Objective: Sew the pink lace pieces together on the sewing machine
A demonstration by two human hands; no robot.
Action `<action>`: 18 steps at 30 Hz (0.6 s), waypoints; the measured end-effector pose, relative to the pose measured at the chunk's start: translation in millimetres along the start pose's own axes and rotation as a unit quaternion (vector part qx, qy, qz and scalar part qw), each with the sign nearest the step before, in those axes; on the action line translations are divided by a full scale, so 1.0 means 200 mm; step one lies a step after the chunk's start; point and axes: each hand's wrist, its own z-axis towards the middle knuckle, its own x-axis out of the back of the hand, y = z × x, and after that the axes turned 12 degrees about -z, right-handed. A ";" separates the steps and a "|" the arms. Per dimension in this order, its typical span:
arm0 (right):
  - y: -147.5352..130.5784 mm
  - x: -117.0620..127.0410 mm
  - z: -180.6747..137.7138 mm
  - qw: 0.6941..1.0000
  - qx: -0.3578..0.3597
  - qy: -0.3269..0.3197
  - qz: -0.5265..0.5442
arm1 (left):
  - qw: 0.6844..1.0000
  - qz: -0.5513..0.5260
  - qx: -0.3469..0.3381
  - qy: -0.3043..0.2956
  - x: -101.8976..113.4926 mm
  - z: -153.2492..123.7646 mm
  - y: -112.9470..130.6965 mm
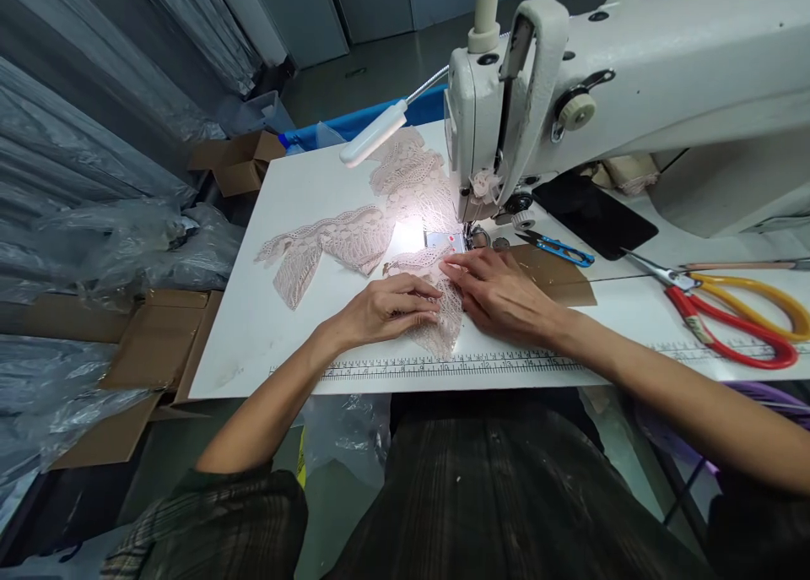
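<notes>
A pale pink lace piece (450, 308) lies below the needle area of a white sewing machine (476, 132). Curled at its left edge, my left hand (400, 306) has its fingers closed on the lace. My right hand (497, 297) grips the lace's upper right side, thumb and fingers together, close to the presser foot (468, 235). The lace under the fingertips is partly hidden. Another lace piece (354, 235) is spread on the table to the left, and more lace (411, 179) is bunched behind the needle area.
A lit lamp (375, 134) hangs over the white table (253, 327). On the right are blue thread snips (560, 248), a black phone (591, 213), brown card (557, 278) and red-and-yellow scissors (727, 310). A printed ruler (405, 367) runs along the front edge. Cardboard boxes (155, 339) stand left.
</notes>
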 end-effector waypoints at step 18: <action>0.13 0.04 -0.04 0.994 -0.066 -0.015 0.088 | 0.994 0.068 -0.086 0.006 -0.06 -0.03 -0.08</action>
